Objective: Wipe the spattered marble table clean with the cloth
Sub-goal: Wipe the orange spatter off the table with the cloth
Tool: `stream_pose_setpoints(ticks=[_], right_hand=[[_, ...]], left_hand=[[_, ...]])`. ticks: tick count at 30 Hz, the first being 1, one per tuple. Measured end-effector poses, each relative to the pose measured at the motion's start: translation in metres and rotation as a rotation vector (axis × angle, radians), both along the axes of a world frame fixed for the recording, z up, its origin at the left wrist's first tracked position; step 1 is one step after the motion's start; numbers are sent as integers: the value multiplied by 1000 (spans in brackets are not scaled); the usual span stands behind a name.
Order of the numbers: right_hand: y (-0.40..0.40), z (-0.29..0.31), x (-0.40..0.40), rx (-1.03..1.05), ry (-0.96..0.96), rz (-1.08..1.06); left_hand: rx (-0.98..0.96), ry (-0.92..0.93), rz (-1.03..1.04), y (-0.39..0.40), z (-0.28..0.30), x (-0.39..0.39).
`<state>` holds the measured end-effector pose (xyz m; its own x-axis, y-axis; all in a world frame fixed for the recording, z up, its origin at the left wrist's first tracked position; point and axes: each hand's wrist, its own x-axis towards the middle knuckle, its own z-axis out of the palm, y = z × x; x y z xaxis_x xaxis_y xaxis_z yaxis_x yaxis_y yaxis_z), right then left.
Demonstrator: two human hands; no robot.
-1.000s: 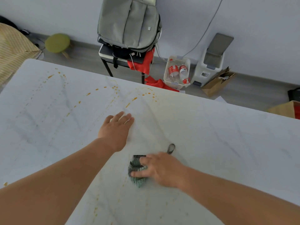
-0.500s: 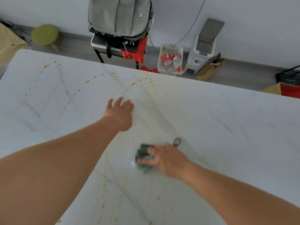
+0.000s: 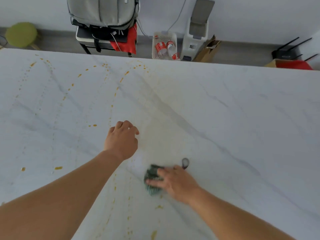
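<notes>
A white marble table (image 3: 233, 108) fills the view, spattered with trails of orange drops (image 3: 121, 80) across its left and middle. A small green cloth (image 3: 152, 174) lies bunched on the table near the front middle. My right hand (image 3: 174, 182) presses it flat with straight fingers; a dark loop of the cloth sticks out beyond my fingers. My left hand (image 3: 122, 140) rests on the marble to the upper left of the cloth, fingers loosely curled and holding nothing. A faint yellowish smear runs across the marble between and beyond my hands.
Beyond the table's far edge stand a chair with a grey backpack (image 3: 102, 11) and red fabric, a green stool (image 3: 20, 34), a white basket with bottles (image 3: 164, 45), a white appliance (image 3: 197, 30) and cardboard boxes (image 3: 207, 49).
The view tilted down and the table's far edge rose in frame. My right hand slid the cloth slightly rightward. My left hand's fingers curled from flat to loosely bent.
</notes>
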<state>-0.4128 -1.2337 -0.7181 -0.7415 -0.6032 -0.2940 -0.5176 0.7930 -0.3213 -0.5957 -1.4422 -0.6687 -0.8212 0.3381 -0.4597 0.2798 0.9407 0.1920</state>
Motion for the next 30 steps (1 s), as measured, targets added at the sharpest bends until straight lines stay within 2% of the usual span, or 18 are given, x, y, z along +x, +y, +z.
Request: stream_pose_setpoints(ticks=[2,5,6,8,11,13,14,15,16,18,19,20,22,25,27,29,30], right_hand=[[31,3,-18,106,67,-299],[64,4,-32,126,-50,-994],[53,8,-25,141,-55,-1091],[7,13,9,74,-10,-970],[-59,11,86,-59,-107,-474],[-49,4,89,-103,-135,-160],[-34,0,74,-116,-76,-100],[-17,3,53,-86,-35,-150],[0,3,35,-33,-21,-313],[25,5,17,88,-26,-792],[24,8,18,138,-30,-953],[13,11,28,147,-27,-990],[-31,14,77,88,-35,-774],[-79,13,154,-17,-185,-229],[-71,15,152,-14,-184,-12],[-47,14,117,-10,-158,-49],[-35,18,104,37,-159,-189]], left_hand=[[8,17,-17,-5,3,14],[-10,17,-32,-11,10,27],[-21,10,-32,-13,11,31],[-41,13,-24,-17,12,40],[-62,-8,-10,-24,12,58],[-63,-19,7,-28,11,74],[-56,-24,23,-30,10,81],[-47,-28,43,-31,9,87],[-43,-34,60,-33,9,95],[-34,-49,92,-35,8,112],[-25,-54,107,-35,8,120],[-20,-59,121,-36,8,128],[-22,-59,128,-36,11,144],[-34,-45,136,-38,15,164],[-40,-36,143,-43,17,179],[-63,-29,142,-50,18,191],[-82,-30,133,-55,19,202]])
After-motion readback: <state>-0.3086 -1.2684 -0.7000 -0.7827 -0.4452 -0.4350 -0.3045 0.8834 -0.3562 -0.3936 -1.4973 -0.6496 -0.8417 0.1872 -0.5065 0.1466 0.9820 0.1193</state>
